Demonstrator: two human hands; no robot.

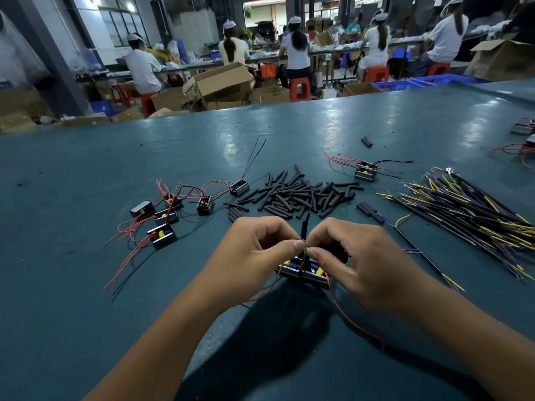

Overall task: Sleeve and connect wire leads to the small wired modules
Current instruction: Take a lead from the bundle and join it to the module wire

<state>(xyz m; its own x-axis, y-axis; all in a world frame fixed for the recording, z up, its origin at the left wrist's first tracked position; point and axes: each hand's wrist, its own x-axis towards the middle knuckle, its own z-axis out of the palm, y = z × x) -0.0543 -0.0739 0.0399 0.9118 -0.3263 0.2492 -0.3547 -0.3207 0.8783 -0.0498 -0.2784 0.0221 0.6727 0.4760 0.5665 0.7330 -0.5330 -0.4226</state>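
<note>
Low in the middle of the frame, my left hand (260,244) and right hand (344,250) meet fingertip to fingertip. Each pinches a thin lead end just above the modules (304,270), which rest on the table (86,169) so my fingers are free for the joint. A sleeve (304,227) stands up between my thumbs, probably threaded on already. Both wrists angle inward, knuckles up. Spare sleeves (295,195) lie just beyond, leads (469,209) at right.

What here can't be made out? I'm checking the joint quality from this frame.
Head view only:
- Wire joint: hidden between the left hand and right hand.
- Modules: partly hidden under both hands.
- Far-right modules: cut by the edge.
</note>
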